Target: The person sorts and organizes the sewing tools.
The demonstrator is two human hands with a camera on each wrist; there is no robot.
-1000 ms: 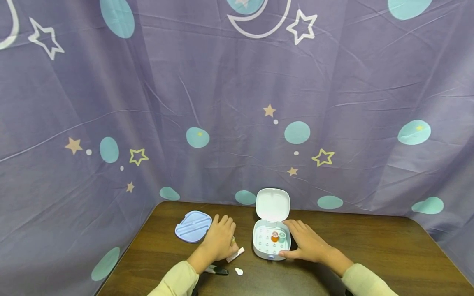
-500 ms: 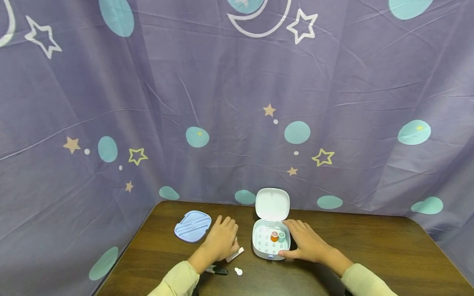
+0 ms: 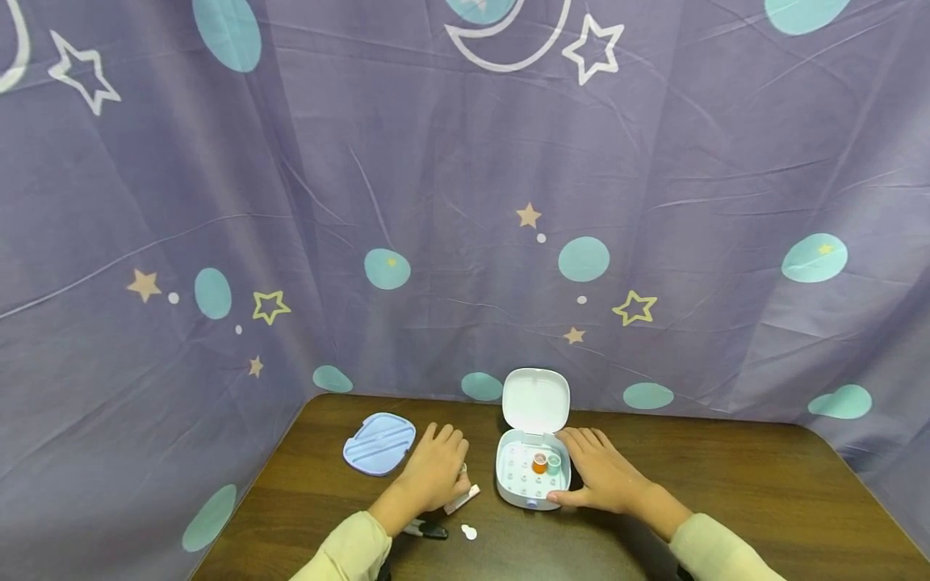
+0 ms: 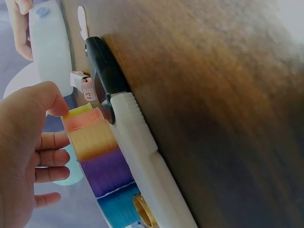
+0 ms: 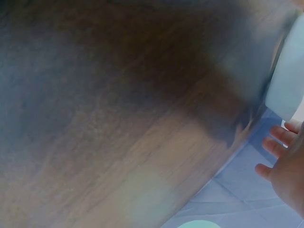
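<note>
My left hand (image 3: 432, 468) is over a row of thread spools, mostly hidden under it in the head view. In the left wrist view, its thumb meets the yellow spool (image 4: 80, 110) at the row's end, with the fingers behind. Beside that lie orange, gold, purple (image 4: 107, 172) and blue spools. My right hand (image 3: 603, 476) grips the right side of a small white sewing box (image 3: 533, 504), thumb at the front corner and fingers toward the hinge. The box lid (image 3: 536, 401) stands raised. Among its pegs sit an orange spool (image 3: 539, 463) and a mint spool (image 3: 555, 464).
A light blue ridged tray (image 3: 379, 444) lies at the left. Close to the left hand are a rolled measuring tape (image 4: 89, 89), a white tool with a black end (image 4: 107, 64), a gold thimble (image 4: 144, 210) and a small white plastic piece (image 3: 469, 532). A curtain (image 3: 450, 202) hangs behind the table.
My left hand has shifted slightly to the right, and the yellow patch seen by its thumb is hidden in the head view. The right hand and the box stay put.
</note>
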